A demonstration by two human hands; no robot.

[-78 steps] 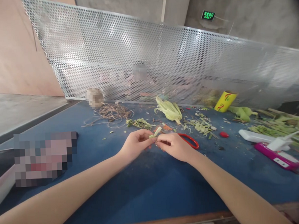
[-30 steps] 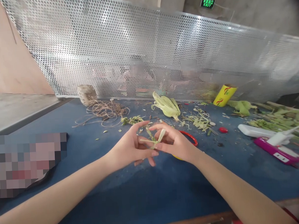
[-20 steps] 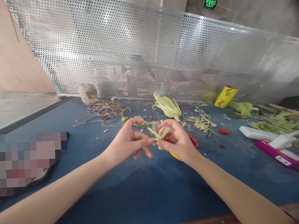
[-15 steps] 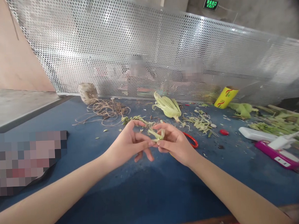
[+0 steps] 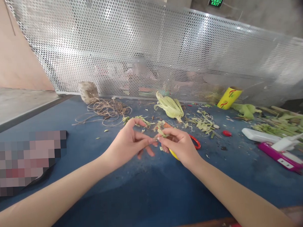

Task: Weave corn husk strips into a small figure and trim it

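Above the middle of the blue table, my left hand pinches thumb and forefinger at a thin end of a pale green husk strip. Its other fingers are loosely curled. My right hand is closed on the same strip, its thumb and fingertips meeting close to my left fingertips. Part of the strip is hidden behind the right fingers. Beneath the right hand lie what look like scissors, with a red and a yellow loop partly covered. A husk bundle, pale green and leafy, lies beyond my hands.
A tangle of brown twine lies back left by a whitish block. Husk shreds are scattered to the right. Farther right are a yellow roll and a purple power strip. A perforated metal screen borders the back.
The strip between my fingers has turned and shows less of its length. My right hand has shifted slightly, uncovering more of the yellow loop. Both hands stay close together.
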